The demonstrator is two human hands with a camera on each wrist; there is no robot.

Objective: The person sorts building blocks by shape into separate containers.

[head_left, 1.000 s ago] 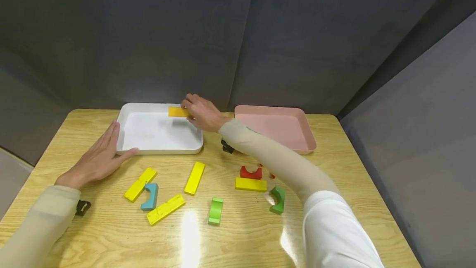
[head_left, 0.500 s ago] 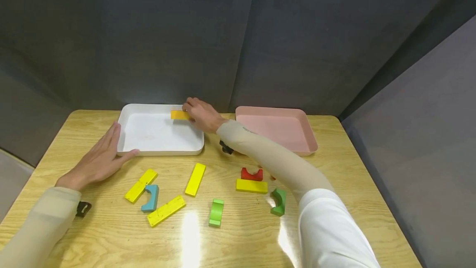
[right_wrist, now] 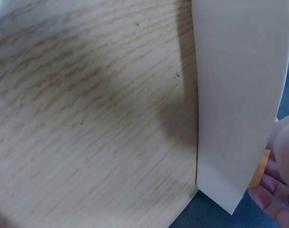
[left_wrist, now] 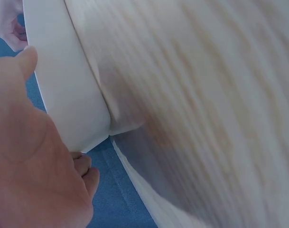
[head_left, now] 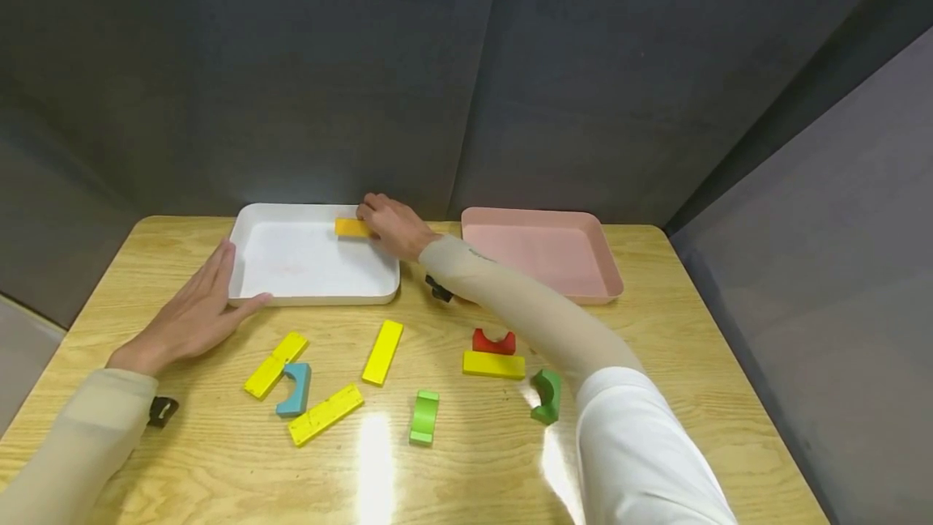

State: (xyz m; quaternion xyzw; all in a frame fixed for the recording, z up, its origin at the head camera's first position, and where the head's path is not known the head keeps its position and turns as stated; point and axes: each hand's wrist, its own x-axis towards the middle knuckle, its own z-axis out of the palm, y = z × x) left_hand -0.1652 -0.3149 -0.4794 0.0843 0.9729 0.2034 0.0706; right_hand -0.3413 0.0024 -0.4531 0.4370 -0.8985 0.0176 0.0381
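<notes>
In the head view a shallow white tray (head_left: 306, 266) stands at the back left of the table. My left hand (head_left: 191, 310) rests along its left end, fingers straight and thumb at the front rim. The left wrist view shows that hand (left_wrist: 32, 152) against the tray's pale wall (left_wrist: 68, 80). Over the tray's back right corner, my right hand (head_left: 397, 227) pinches a flat orange-yellow block (head_left: 351, 227), its left part sticking out of the grip. Part of this block (right_wrist: 260, 170) shows past the tray wall in the right wrist view.
A pink tray (head_left: 539, 245) stands at the back right, partly behind my right forearm. Across the table lie several yellow blocks (head_left: 382, 353), a blue arch (head_left: 295, 390), a light green arch (head_left: 424, 417), a dark green arch (head_left: 551, 397) and a red arch (head_left: 493, 342).
My right hand has moved slightly down and to the right with the orange-yellow block, now lower over the white tray. The left hand stays at the tray's end.
</notes>
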